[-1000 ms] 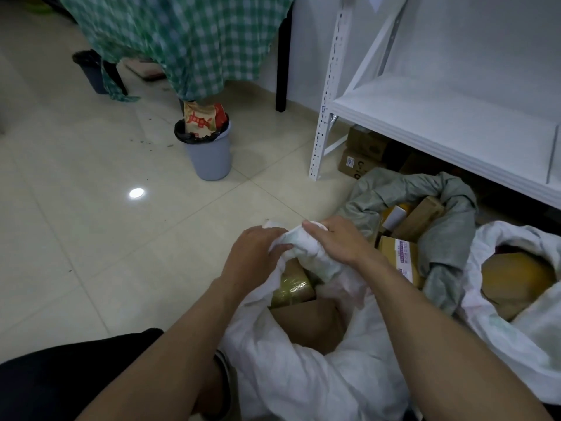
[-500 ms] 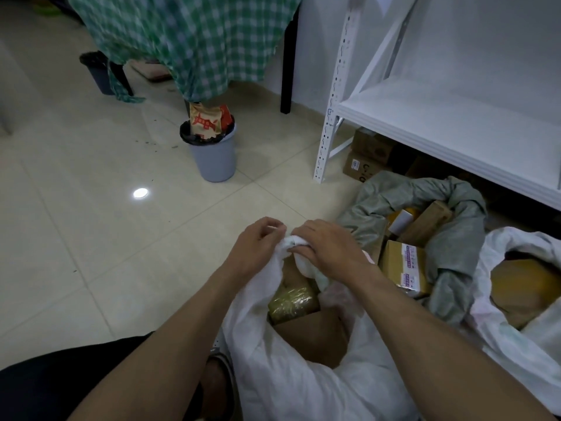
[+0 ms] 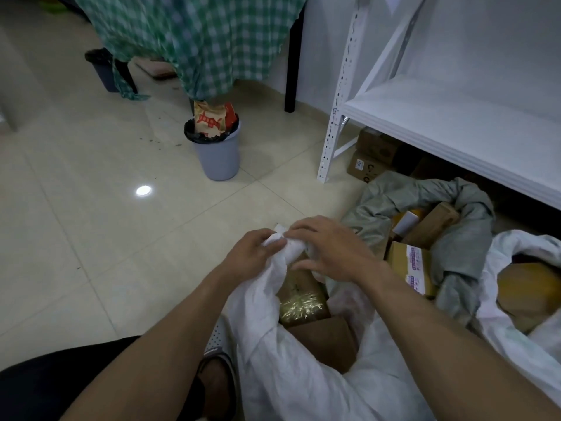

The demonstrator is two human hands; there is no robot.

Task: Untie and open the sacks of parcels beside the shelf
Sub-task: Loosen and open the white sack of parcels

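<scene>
Right in front of you, the nearest white sack [image 3: 303, 390] gapes below its twisted neck [image 3: 285, 246], with a brown box [image 3: 328, 341] and a tape-shiny parcel [image 3: 303, 305] inside. Your left hand [image 3: 255, 253] pinches that neck and your right hand [image 3: 331, 250] curls over it. Just beyond on the right, the grey sack [image 3: 464, 244] lies open before the shelf [image 3: 440, 117], holding a labelled carton [image 3: 409, 265] among other parcels. Beside it a second white sack [image 3: 516, 326] shows a yellow-brown parcel [image 3: 525, 287]. Cardboard boxes [image 3: 373, 156] sit under the shelf. Farther off on the floor, there's a grey bin [image 3: 217, 153] stuffed with a paper bag [image 3: 209, 120], below a green checked cloth [image 3: 197, 41].
</scene>
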